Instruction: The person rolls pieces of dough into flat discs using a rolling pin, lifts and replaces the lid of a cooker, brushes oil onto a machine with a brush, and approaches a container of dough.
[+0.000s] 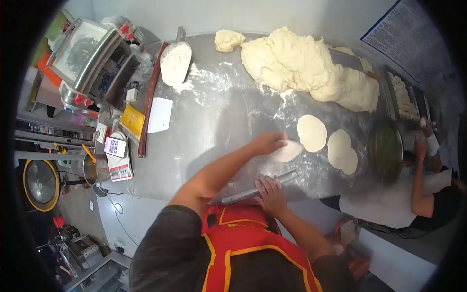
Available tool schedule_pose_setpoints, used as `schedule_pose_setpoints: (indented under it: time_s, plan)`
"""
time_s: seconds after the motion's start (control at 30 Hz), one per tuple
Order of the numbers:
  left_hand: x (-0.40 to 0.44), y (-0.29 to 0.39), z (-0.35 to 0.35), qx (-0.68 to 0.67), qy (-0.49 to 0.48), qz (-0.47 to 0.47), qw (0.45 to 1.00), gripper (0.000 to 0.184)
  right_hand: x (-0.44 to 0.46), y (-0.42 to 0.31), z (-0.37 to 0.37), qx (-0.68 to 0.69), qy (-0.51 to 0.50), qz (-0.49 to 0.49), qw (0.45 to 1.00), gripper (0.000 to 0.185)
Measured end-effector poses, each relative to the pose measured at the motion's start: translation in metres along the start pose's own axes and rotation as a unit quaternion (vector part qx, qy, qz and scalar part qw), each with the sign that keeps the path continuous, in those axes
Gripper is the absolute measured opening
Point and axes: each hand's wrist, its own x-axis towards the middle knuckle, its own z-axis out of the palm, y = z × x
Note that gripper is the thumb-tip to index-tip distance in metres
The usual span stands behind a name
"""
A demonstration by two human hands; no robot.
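My left hand (270, 143) pinches the left edge of a flat dough piece (288, 151) on the grey floured worktop (209, 121). Nearer my body, my right hand (271, 195) lies with its fingers apart on a rolling pin (287, 178) by the table's front edge. To the right of the pinched piece lies a flat dough round (312, 133). Beyond it, two more rounds (339, 148) overlap. A large mass of dough (306, 68) spreads across the back, with a small lump (228, 40) at its left.
A flour scoop (176, 63), a long brown stick (152, 102), a white card (160, 115) and a scale (119, 165) are at the left. A green-filled round pan (388, 150) and a tray of dough pieces (403, 97) stand right, beside a co-worker's arms (421, 185).
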Motion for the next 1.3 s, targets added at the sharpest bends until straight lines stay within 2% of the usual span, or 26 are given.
schedule_pose_setpoints:
  time_s: [0.07, 0.13, 0.17, 0.23, 0.27, 0.33, 0.4, 0.47, 0.57, 0.6, 0.7, 0.8, 0.9, 1.0, 1.07, 1.1, 1.17, 1.23, 1.3]
  plan:
    - [0.023, -0.034, 0.009, 0.012, 0.107, 0.044, 0.993, 0.035, 0.010, 0.006, -0.003, 0.019, 0.001, -0.006, 1.000, 0.061]
    - [0.008, -0.031, -0.006, -0.007, 0.211, 0.020, 0.977, 0.038, 0.015, 0.013, -0.004, 0.050, -0.012, -0.010, 0.999, 0.051]
    - [-0.024, -0.023, -0.025, -0.032, 0.265, -0.025, 0.964, 0.040, 0.019, 0.015, -0.005, 0.066, -0.027, 0.001, 0.997, 0.049]
    - [-0.083, -0.053, -0.051, 0.148, 0.384, -0.012, 0.911, 0.042, 0.033, 0.019, -0.005, 0.098, -0.057, 0.021, 0.993, 0.047]
    - [-0.114, -0.074, -0.063, 0.167, 0.427, -0.017, 0.888, 0.042, 0.042, 0.022, -0.002, 0.074, -0.036, 0.022, 0.996, 0.045]
    - [-0.176, -0.074, -0.082, 0.209, 0.453, -0.128, 0.857, 0.046, 0.064, 0.031, 0.013, 0.026, 0.003, 0.025, 0.999, 0.043]
    - [-0.218, -0.090, -0.082, 0.261, 0.479, -0.137, 0.827, 0.049, 0.117, 0.036, 0.015, 0.070, 0.043, 0.098, 0.992, 0.038]
    - [-0.239, -0.103, -0.075, 0.292, 0.493, -0.145, 0.807, 0.051, 0.182, 0.035, -0.003, 0.190, 0.043, 0.187, 0.963, 0.036]
    - [-0.237, -0.103, -0.067, 0.286, 0.487, -0.150, 0.811, 0.058, 0.279, 0.061, 0.014, 0.149, 0.103, 0.205, 0.962, 0.034]
    - [-0.233, -0.096, -0.069, 0.269, 0.486, -0.144, 0.819, 0.060, 0.304, 0.067, 0.016, 0.126, 0.135, 0.199, 0.962, 0.032]
    - [-0.220, -0.081, -0.077, 0.227, 0.461, -0.140, 0.847, 0.065, 0.355, 0.080, 0.006, 0.096, 0.115, 0.207, 0.967, 0.039]
    - [-0.204, -0.070, -0.096, 0.225, 0.437, -0.136, 0.860, 0.067, 0.354, 0.079, -0.014, 0.060, 0.191, 0.093, 0.975, 0.050]
    - [-0.181, -0.076, -0.112, 0.227, 0.419, -0.111, 0.872, 0.072, 0.321, 0.078, -0.048, -0.019, 0.187, 0.085, 0.979, 0.060]
    - [-0.137, -0.088, -0.115, 0.260, 0.393, -0.040, 0.881, 0.074, 0.288, 0.101, -0.098, -0.104, 0.099, 0.160, 0.977, 0.067]
    - [-0.082, -0.066, -0.136, 0.298, 0.352, -0.032, 0.887, 0.073, 0.298, 0.136, -0.143, -0.169, 0.125, 0.190, 0.959, 0.067]
    - [-0.049, -0.050, -0.147, 0.316, 0.331, -0.032, 0.889, 0.073, 0.309, 0.144, -0.173, -0.186, 0.167, 0.169, 0.953, 0.066]
    - [0.025, -0.020, -0.174, 0.349, 0.361, 0.020, 0.865, 0.071, 0.342, 0.155, -0.235, -0.213, 0.248, 0.122, 0.937, 0.063]
    - [0.099, 0.000, -0.193, 0.381, 0.434, 0.105, 0.810, 0.070, 0.366, 0.167, -0.268, -0.225, 0.303, 0.100, 0.920, 0.061]
    - [0.155, 0.028, -0.197, 0.387, 0.465, 0.067, 0.793, 0.069, 0.391, 0.183, -0.278, -0.228, 0.345, 0.103, 0.905, 0.061]
